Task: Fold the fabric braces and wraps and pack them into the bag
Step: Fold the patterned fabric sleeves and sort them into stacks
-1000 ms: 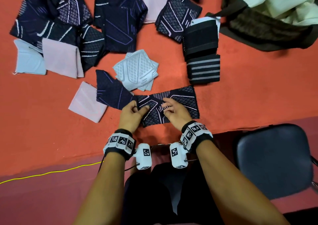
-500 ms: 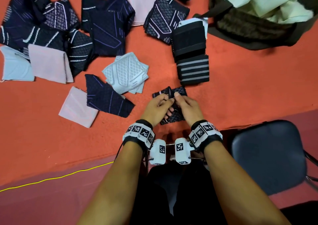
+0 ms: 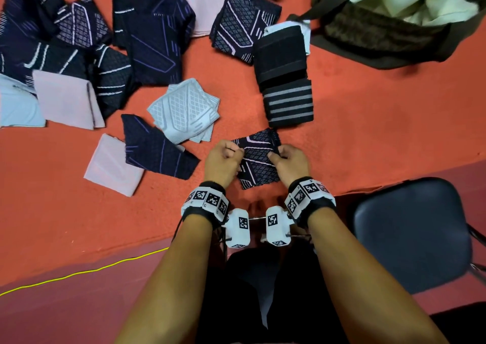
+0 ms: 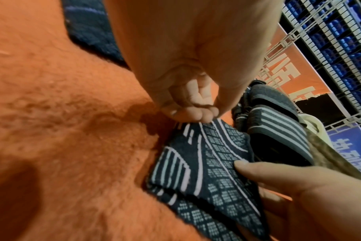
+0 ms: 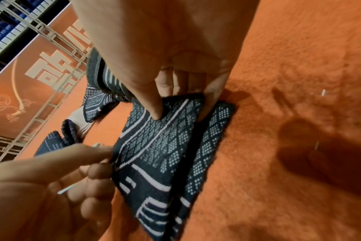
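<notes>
brace, seemingly doubled, pinched by both hands.

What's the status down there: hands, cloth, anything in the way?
Left hand and right hand both pinching the folded dark brace. Brace on the orange mat. Bag open, path clear.

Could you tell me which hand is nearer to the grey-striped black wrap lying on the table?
Right. The right hand grips the folded brace just below the striped wrap; the left hand sits further off to its lower left.
</notes>
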Tool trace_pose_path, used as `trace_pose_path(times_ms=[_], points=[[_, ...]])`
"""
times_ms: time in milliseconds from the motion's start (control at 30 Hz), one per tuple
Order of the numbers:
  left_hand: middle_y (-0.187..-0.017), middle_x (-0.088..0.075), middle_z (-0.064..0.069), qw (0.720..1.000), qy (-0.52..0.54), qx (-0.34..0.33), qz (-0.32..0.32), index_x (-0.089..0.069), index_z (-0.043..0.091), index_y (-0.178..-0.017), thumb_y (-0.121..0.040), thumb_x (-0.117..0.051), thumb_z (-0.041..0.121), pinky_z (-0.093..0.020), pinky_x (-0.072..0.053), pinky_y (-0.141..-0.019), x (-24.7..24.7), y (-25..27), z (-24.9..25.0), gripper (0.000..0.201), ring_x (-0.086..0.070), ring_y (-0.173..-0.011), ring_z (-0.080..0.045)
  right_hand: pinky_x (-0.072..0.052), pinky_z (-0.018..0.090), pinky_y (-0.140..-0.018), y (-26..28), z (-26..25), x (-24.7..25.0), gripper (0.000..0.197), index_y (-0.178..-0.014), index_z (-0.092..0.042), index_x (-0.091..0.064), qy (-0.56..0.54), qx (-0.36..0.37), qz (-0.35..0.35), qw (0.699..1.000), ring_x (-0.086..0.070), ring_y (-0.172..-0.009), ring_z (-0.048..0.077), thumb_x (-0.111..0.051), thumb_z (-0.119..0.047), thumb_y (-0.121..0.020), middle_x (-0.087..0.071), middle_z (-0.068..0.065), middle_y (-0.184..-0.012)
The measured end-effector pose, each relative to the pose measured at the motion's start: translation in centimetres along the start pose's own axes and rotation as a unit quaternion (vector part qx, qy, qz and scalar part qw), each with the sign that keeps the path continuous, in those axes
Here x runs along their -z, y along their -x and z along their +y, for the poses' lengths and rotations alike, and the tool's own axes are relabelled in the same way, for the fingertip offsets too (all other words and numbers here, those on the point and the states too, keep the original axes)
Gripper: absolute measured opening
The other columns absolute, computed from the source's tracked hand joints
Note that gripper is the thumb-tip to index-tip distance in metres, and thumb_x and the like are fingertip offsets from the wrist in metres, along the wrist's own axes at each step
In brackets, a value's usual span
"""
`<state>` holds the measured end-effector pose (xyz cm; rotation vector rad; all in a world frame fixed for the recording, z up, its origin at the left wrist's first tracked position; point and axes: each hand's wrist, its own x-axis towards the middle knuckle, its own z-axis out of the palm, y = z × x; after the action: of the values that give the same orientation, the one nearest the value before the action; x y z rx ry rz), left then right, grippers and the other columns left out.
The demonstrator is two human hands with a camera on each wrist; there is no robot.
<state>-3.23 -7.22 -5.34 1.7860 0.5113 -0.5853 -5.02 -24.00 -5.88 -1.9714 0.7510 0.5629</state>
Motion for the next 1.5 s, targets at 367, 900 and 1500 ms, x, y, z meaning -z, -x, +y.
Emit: trace_pose_path(times_ms=[367,900,1500], points=[[-0.073,-0.060,0.002,0.998,-0.008,0.048,0.025,-0.051,0.018,-0.093,-0.089,-0.072,0.018,-0.046,-0.058,-0.070,-0.1,-0.2,-0.5,0.022,-0.059,-0.062,-0.019,-0.047,0.028,-0.075,-0.1,-0.6,1.5,0.010,-0.095,-0.023,-0.067,0.055,-0.040,0.031,0.997,-0.066,-0.086,0.019,-0.067,-0.031,-0.089,-0.071,-0.002,-0.093],[-0.075,-0.071,0.000,0.997,-0.075,0.030,0.009,-0.056,0.023,-0.092,-0.083,-0.078,0.031,-0.050,-0.059,-0.077,0.5,-0.2,-0.4,0.025,-0.067,-0.068,-0.021,-0.044,0.023,-0.077,-0.3,-0.4,1.5,0.011,-0.086,-0.022,-0.067,0.029,-0.009,0.080,0.996,-0.064,-0.089,0.013,-0.069,-0.031,-0.092,-0.071,-0.006,-0.097],[-0.087,-0.073,-0.009,0.997,0.005,0.078,-0.019,-0.058,0.019,-0.085,-0.096,-0.064,0.028,-0.043,-0.061,-0.077,0.6,0.3,-0.5,0.016,-0.073,-0.081,-0.029,-0.056,0.037,-0.088,-0.7,-0.8,1.0,0.023,-0.108,-0.021,-0.062,-0.013,-0.027,0.030,0.999,-0.068,-0.092,0.016,-0.073,-0.027,-0.089,-0.070,-0.006,-0.100]])
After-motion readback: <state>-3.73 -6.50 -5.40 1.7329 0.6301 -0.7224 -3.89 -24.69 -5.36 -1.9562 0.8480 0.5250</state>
